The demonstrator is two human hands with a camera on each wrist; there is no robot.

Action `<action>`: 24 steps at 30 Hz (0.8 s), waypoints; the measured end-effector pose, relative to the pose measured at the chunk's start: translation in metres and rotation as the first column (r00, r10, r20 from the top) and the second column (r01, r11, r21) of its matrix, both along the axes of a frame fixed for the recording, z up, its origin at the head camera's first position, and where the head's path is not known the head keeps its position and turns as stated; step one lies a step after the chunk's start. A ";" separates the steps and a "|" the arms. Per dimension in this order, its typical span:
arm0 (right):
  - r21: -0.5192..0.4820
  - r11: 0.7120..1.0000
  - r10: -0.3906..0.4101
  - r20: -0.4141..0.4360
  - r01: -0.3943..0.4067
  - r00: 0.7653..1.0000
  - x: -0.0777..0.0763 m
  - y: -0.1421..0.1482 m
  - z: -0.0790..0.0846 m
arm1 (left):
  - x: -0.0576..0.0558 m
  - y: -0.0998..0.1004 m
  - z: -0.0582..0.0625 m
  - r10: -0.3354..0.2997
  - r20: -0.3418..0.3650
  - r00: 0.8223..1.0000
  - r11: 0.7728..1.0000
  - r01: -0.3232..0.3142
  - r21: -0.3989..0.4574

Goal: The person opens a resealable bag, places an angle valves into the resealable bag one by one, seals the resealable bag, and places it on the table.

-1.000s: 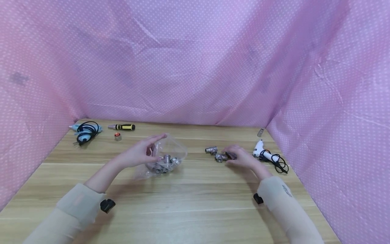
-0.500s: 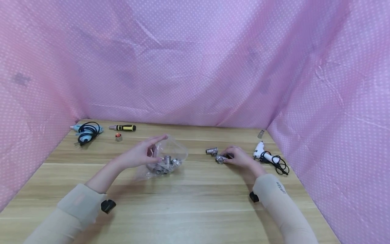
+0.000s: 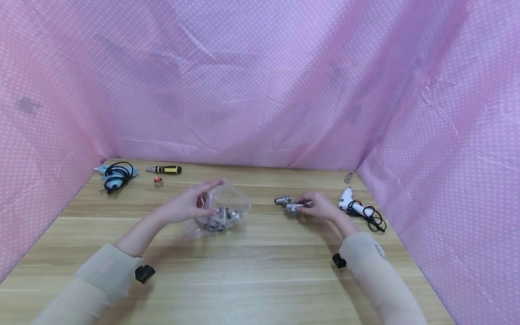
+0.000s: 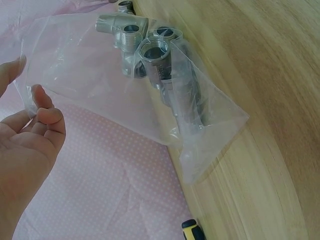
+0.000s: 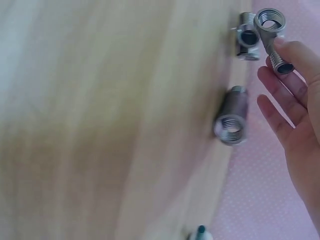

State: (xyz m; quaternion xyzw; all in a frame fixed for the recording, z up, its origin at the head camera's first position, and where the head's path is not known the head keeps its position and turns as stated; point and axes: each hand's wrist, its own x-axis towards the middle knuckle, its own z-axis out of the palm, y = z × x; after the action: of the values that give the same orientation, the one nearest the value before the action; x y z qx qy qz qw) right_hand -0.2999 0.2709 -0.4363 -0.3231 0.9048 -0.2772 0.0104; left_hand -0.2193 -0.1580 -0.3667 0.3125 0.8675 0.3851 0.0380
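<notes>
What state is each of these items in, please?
Clear bag: held by left grip, bagged fittings inside.
Held fitting: pinched in right grip.
Neighbouring fitting: unheld, on the table.
Screwdriver: lying flat, unheld.
Blue glue gun: unheld, cord-wrapped.
White glue gun: unheld, cord-wrapped.
Metal cap: unheld, orange showing.
Grey cylinder: unheld.

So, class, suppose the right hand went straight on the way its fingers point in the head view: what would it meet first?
Leading with its held fitting, the right hand would probably meet the loose fitting just ahead; its height is unclear.
</notes>
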 end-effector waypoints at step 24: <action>-0.095 0.976 0.146 -0.390 -0.197 0.909 0.032 -0.041 0.089 | -0.006 -0.004 -0.004 -0.004 0.021 1.000 1.000 0.004 0.010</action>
State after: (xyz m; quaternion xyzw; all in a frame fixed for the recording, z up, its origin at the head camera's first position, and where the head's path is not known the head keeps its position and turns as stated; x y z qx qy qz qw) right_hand -0.2677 0.2296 -0.3475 -0.4490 0.8372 -0.2665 -0.1626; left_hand -0.2250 -0.1620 -0.3703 0.3106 0.8644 0.3927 0.0463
